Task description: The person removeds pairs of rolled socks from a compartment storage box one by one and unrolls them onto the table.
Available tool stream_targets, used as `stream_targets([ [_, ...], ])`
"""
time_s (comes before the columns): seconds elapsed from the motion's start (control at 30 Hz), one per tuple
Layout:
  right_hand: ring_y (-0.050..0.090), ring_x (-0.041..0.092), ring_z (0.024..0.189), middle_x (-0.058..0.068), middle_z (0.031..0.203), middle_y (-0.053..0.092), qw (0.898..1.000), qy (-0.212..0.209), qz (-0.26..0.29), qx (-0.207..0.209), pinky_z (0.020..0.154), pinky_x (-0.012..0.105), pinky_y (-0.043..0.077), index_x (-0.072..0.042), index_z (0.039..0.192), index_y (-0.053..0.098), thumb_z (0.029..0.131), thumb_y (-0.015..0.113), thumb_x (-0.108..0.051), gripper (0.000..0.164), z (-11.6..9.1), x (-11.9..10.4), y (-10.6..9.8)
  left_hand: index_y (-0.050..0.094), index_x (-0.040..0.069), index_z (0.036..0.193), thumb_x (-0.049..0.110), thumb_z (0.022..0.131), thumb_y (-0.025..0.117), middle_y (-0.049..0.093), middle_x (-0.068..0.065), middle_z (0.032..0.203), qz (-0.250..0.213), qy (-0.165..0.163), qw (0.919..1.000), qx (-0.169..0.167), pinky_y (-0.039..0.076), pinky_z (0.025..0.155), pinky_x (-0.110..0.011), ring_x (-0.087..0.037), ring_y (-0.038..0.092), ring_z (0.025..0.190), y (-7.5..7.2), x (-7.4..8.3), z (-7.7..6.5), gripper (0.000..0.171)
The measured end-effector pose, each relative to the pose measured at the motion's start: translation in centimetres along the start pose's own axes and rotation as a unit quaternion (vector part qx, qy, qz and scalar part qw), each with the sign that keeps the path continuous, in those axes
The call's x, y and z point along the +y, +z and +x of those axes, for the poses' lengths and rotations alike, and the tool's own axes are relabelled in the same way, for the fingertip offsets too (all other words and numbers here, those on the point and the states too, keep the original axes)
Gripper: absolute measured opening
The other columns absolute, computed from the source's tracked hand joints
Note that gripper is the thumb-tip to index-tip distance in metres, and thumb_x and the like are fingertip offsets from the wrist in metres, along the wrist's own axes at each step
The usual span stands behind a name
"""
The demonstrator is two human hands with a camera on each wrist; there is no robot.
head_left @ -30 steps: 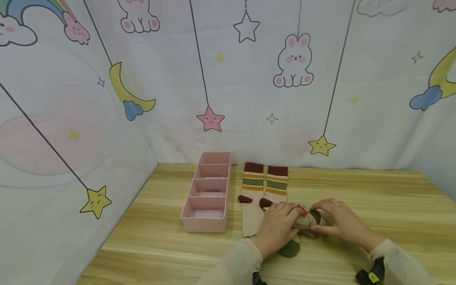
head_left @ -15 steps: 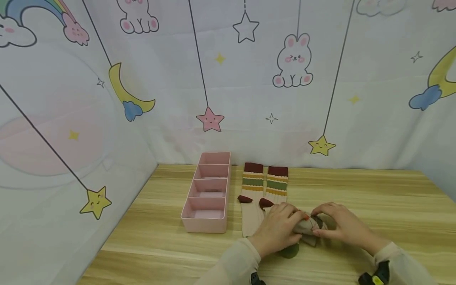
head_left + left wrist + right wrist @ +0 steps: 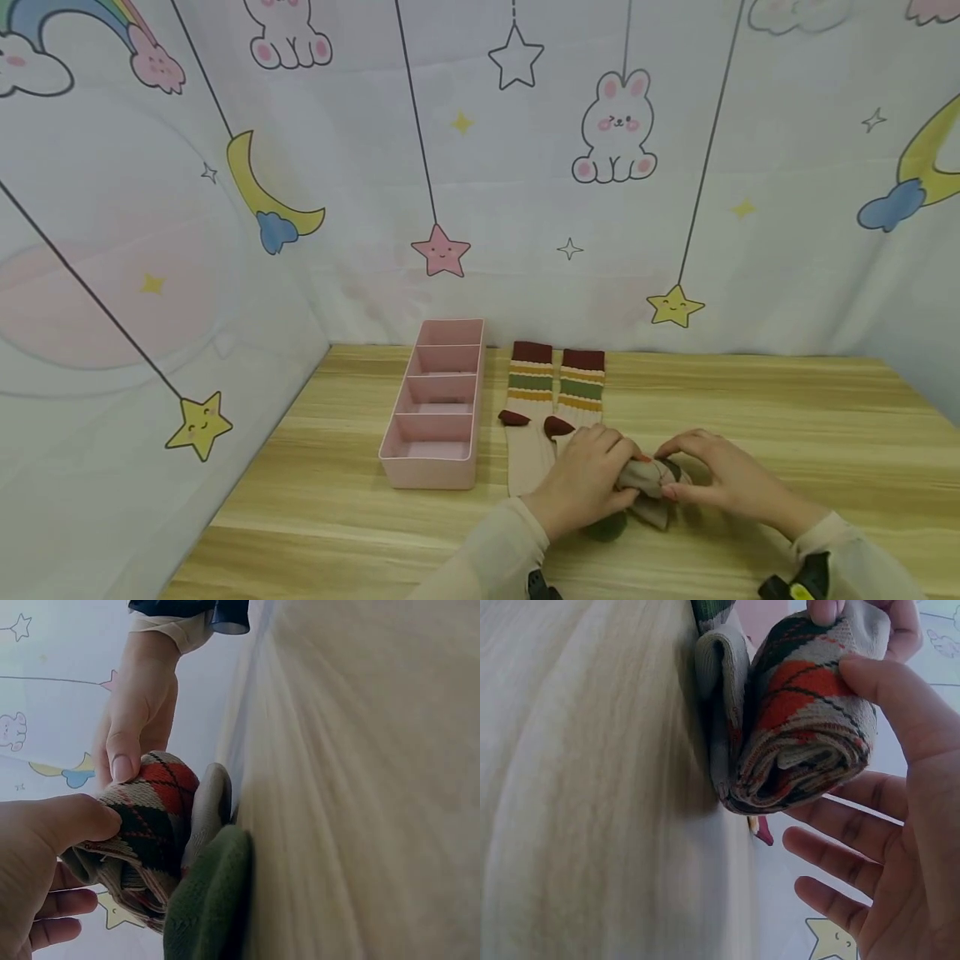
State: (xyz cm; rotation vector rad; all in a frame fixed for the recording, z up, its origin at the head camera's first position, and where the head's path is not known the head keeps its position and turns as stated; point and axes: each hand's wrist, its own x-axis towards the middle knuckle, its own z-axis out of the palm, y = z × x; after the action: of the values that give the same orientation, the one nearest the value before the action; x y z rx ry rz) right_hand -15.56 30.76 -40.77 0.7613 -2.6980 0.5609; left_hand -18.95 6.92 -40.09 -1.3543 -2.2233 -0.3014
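Note:
Both hands hold a rolled argyle sock bundle (image 3: 643, 478), grey with orange and dark green diamonds. My left hand (image 3: 583, 477) grips its left end, the thumb pressing on the knit in the left wrist view. At the other end my right hand (image 3: 738, 479) pinches it with thumb and forefinger; the remaining fingers stand loosely apart in the right wrist view. Spiral layers show at the end of the roll (image 3: 802, 761), and a folded grey flap (image 3: 724, 682) hangs out beneath it. Under the left hand lies part of a striped sock (image 3: 582, 385), its green toe (image 3: 606, 527) showing.
A second striped sock (image 3: 531, 382) lies alongside the first, maroon cuffs toward the back. Left of them stands a pink divided box (image 3: 429, 477) with several compartments on the wooden table (image 3: 300, 533). A printed cloth (image 3: 517, 183) hangs behind.
The roll has turned in the hands, so its orange patch is mostly hidden in the head view and the grey flap sticks out more toward the front. The right hand has shifted slightly right.

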Motion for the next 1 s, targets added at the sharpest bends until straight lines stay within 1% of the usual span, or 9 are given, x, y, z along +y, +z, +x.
stream_targets([
  [0.07, 0.060, 0.010, 0.098, -0.011, 0.106, 0.067, 1.000, -0.001, -0.007, 0.013, 0.079, 0.035, 0.052, -0.021, 0.107, 0.067, 0.080, 0.076, -0.030, 0.030, 0.0, -0.1, -0.1, 0.062, 0.021, 0.105, 0.037, 0.081, 0.074, 0.063, 0.008, 0.096, -0.006, -0.006, 1.0000, 0.000, 0.044, 0.079, -0.020, -0.006, 0.057, 0.088, 0.0, -0.2, 0.3, 0.032],
  [0.2, 0.062, 0.012, 0.096, -0.008, 0.104, 0.067, 0.999, -0.003, -0.016, 0.051, 0.078, 0.035, 0.052, -0.019, 0.104, 0.067, 0.078, 0.078, -0.024, 0.029, 0.2, -0.4, -0.3, 0.061, 0.019, 0.103, 0.037, 0.083, 0.072, 0.063, 0.007, 0.093, -0.019, -0.020, 0.9996, -0.009, 0.045, 0.078, -0.021, -0.007, 0.058, 0.086, -0.1, -0.7, 0.8, 0.029],
  [0.27, 0.062, 0.012, 0.094, -0.009, 0.102, 0.067, 0.997, 0.002, -0.021, 0.069, 0.077, 0.034, 0.053, -0.019, 0.102, 0.067, 0.078, 0.079, -0.022, 0.027, 0.4, -0.6, -0.4, 0.061, 0.019, 0.104, 0.037, 0.085, 0.071, 0.063, 0.007, 0.093, -0.025, -0.030, 0.9991, -0.017, 0.046, 0.080, -0.022, -0.007, 0.058, 0.087, -0.1, -0.9, 1.1, 0.028],
  [0.37, 0.062, 0.013, 0.091, -0.009, 0.099, 0.067, 0.996, 0.009, -0.028, 0.080, 0.076, 0.034, 0.052, -0.020, 0.099, 0.067, 0.078, 0.078, -0.021, 0.024, 0.7, -0.9, -0.4, 0.061, 0.018, 0.106, 0.036, 0.087, 0.068, 0.064, 0.007, 0.095, -0.034, -0.044, 0.9980, -0.028, 0.046, 0.086, -0.022, -0.008, 0.060, 0.091, -0.1, -1.2, 1.4, 0.027],
  [0.47, 0.062, 0.012, 0.089, -0.009, 0.097, 0.067, 0.996, 0.021, -0.031, 0.082, 0.075, 0.034, 0.052, -0.020, 0.097, 0.067, 0.080, 0.077, -0.020, 0.020, 1.0, -1.1, -0.4, 0.060, 0.017, 0.110, 0.036, 0.089, 0.067, 0.065, 0.006, 0.101, -0.044, -0.057, 0.9969, -0.032, 0.046, 0.092, -0.024, -0.009, 0.060, 0.097, -0.1, -1.4, 1.6, 0.029],
  [0.57, 0.062, 0.013, 0.089, -0.009, 0.095, 0.067, 0.996, 0.033, -0.030, 0.080, 0.075, 0.035, 0.052, -0.020, 0.094, 0.067, 0.081, 0.076, -0.019, 0.016, 1.5, -1.2, -0.4, 0.059, 0.016, 0.116, 0.035, 0.089, 0.067, 0.065, 0.004, 0.107, -0.048, -0.069, 0.9961, -0.028, 0.046, 0.095, -0.026, -0.011, 0.061, 0.102, 0.0, -1.6, 1.6, 0.034],
  [0.7, 0.062, 0.015, 0.089, -0.009, 0.092, 0.067, 0.996, 0.060, -0.022, 0.064, 0.077, 0.038, 0.052, -0.020, 0.093, 0.067, 0.085, 0.072, -0.021, 0.009, 2.2, -1.3, -0.3, 0.057, 0.015, 0.122, 0.034, 0.087, 0.070, 0.064, 0.002, 0.111, -0.045, -0.082, 0.9955, -0.011, 0.047, 0.094, -0.027, -0.013, 0.060, 0.104, 0.1, -1.7, 1.5, 0.042],
  [0.83, 0.063, 0.019, 0.090, -0.006, 0.092, 0.068, 0.995, 0.091, -0.014, 0.047, 0.078, 0.042, 0.051, -0.018, 0.092, 0.068, 0.087, 0.070, -0.024, 0.008, 2.8, -1.1, -0.3, 0.057, 0.017, 0.123, 0.035, 0.084, 0.073, 0.062, 0.001, 0.111, -0.034, -0.083, 0.9959, 0.002, 0.048, 0.093, -0.027, -0.013, 0.058, 0.103, 0.1, -1.8, 1.2, 0.046],
  [1.0, 0.063, 0.026, 0.092, -0.001, 0.091, 0.068, 0.993, 0.109, -0.010, 0.054, 0.080, 0.047, 0.050, -0.014, 0.091, 0.068, 0.086, 0.071, -0.020, 0.009, 3.2, -0.7, -0.2, 0.058, 0.018, 0.122, 0.035, 0.082, 0.075, 0.060, 0.000, 0.115, -0.022, -0.094, 0.9953, 0.011, 0.048, 0.094, -0.029, -0.014, 0.058, 0.105, 0.1, -1.7, 0.8, 0.047],
])
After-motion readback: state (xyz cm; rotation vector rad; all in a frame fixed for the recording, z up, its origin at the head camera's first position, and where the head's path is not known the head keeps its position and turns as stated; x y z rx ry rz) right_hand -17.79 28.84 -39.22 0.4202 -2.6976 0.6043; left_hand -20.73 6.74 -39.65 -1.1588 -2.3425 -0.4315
